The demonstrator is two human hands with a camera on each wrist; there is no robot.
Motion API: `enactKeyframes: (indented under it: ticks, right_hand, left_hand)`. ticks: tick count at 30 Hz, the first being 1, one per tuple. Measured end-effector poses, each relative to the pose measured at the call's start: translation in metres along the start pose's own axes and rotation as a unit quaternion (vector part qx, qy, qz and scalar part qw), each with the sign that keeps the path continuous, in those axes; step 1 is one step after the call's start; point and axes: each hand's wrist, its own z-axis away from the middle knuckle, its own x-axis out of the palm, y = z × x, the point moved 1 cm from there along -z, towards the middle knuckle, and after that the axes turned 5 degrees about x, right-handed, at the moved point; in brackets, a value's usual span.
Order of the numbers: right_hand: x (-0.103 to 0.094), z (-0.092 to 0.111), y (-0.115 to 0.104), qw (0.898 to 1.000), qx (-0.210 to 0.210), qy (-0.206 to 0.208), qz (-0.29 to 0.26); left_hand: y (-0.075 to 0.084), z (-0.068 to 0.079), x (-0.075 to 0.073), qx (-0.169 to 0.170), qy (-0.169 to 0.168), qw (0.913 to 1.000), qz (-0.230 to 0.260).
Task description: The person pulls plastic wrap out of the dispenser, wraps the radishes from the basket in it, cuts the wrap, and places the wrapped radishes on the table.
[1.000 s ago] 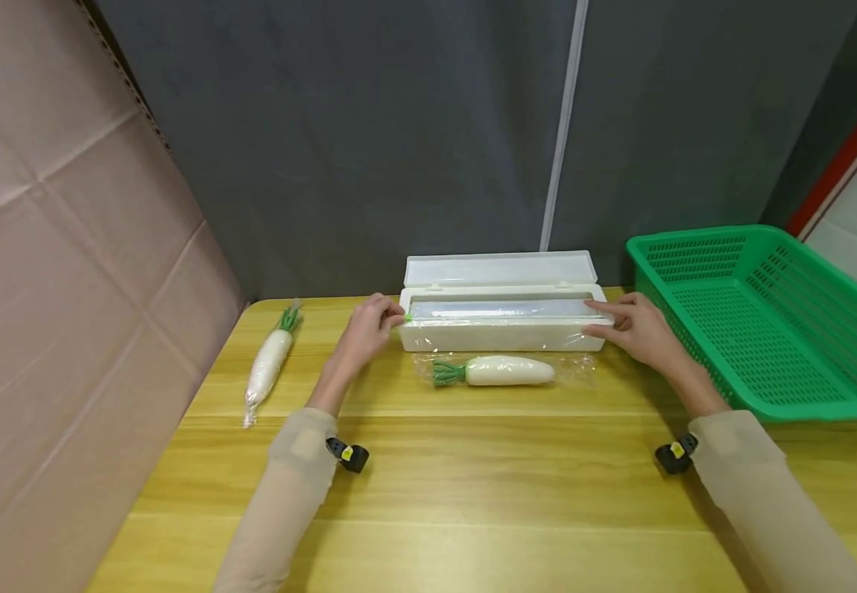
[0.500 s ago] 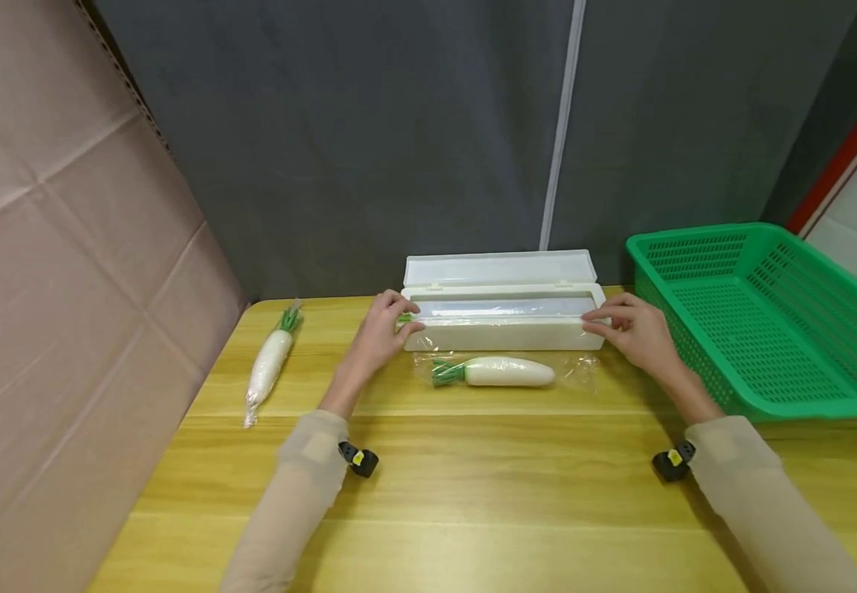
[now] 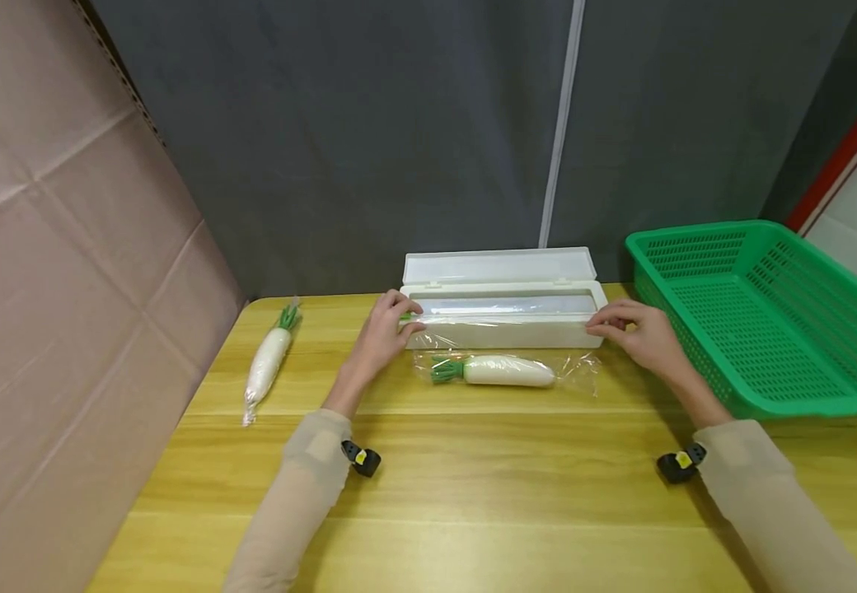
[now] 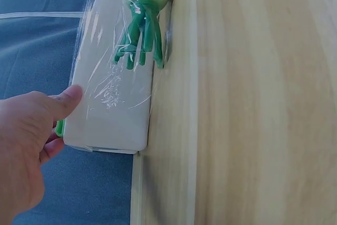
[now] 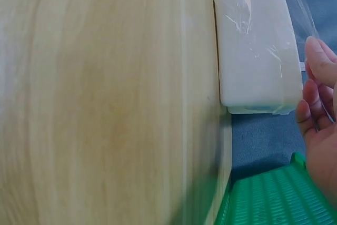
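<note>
A white cling film dispenser [image 3: 503,334] stands at the table's back edge, its lid [image 3: 500,265] tipped back. Clear cling film [image 3: 584,377] runs down its front onto the table. On that film lies a white radish [image 3: 508,371] with green stalks pointing left. My left hand [image 3: 380,336] holds the dispenser's left end, thumb on the front, fingers behind by a green slider [image 4: 59,127]. At the right end my right hand [image 3: 638,336] pinches the film between thumb and forefinger; in the right wrist view the film [image 5: 303,3] stretches up to those fingertips.
Another radish [image 3: 269,364], wrapped in film with a twisted end, lies at the left of the wooden table [image 3: 488,511]. A green plastic basket [image 3: 807,407] stands at the right, close to my right forearm. A dark curtain [image 3: 362,148] hangs behind.
My left hand has moved right from the slider onto the dispenser's left end. My right fingers have closed together on the film and drawn slightly right. The radishes stay put.
</note>
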Motion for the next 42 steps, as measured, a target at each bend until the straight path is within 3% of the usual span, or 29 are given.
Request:
enactKeyframes:
  ticks: [8, 16, 31, 38, 42]
  right_hand:
    - [-0.002, 0.002, -0.001, 0.999, -0.002, -0.006, -0.035]
    - [-0.002, 0.002, -0.004, 0.999, 0.002, -0.01, -0.039]
    - [-0.007, 0.01, -0.015, 0.999, 0.035, -0.028, -0.025]
    - [-0.012, 0.02, -0.02, 0.999, 0.03, -0.041, -0.009]
    - [-0.014, 0.025, -0.024, 0.998, 0.024, -0.049, -0.008]
  left_hand:
    - [0.002, 0.001, 0.0, 0.019, 0.012, 0.9997, 0.011]
    - [0.003, 0.003, -0.002, 0.062, 0.03, 0.9975, 0.014]
    - [0.012, 0.012, -0.015, 0.081, -0.015, 0.995, 0.057]
    - [0.023, 0.019, -0.023, 0.099, -0.032, 0.9925, 0.064]
    - [0.026, 0.024, -0.026, 0.091, -0.05, 0.9926, 0.063]
